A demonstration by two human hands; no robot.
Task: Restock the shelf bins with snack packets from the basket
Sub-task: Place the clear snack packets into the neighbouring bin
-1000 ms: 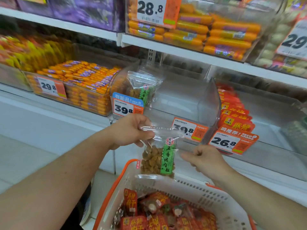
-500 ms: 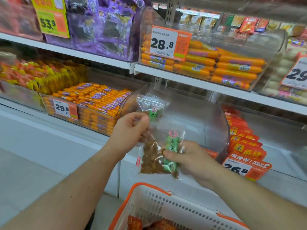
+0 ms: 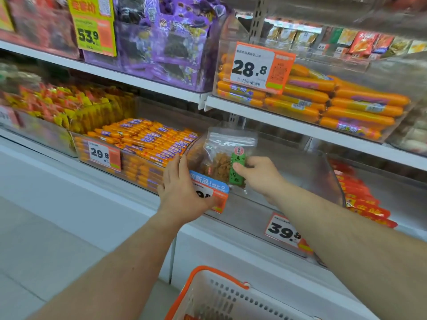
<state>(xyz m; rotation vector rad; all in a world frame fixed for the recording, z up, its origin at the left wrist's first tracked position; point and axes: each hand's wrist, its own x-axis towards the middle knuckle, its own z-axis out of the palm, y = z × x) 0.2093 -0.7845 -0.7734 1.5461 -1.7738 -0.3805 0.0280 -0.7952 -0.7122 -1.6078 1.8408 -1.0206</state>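
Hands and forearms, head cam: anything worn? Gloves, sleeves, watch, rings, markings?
Nothing worn that shows. The left hand and right hand are bare, with no gloves and no rings visible. Both forearms are bare right to the bottom edge of the frame: no sleeve, cuff, watch or wristband in view. No tattoos or other markings can be made out. Anything above the forearms is out of frame.

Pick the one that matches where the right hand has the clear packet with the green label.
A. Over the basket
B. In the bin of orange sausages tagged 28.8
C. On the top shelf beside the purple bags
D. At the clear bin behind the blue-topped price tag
D: the right hand pinches the clear packet inside the clear bin, behind the blue-topped price tag.
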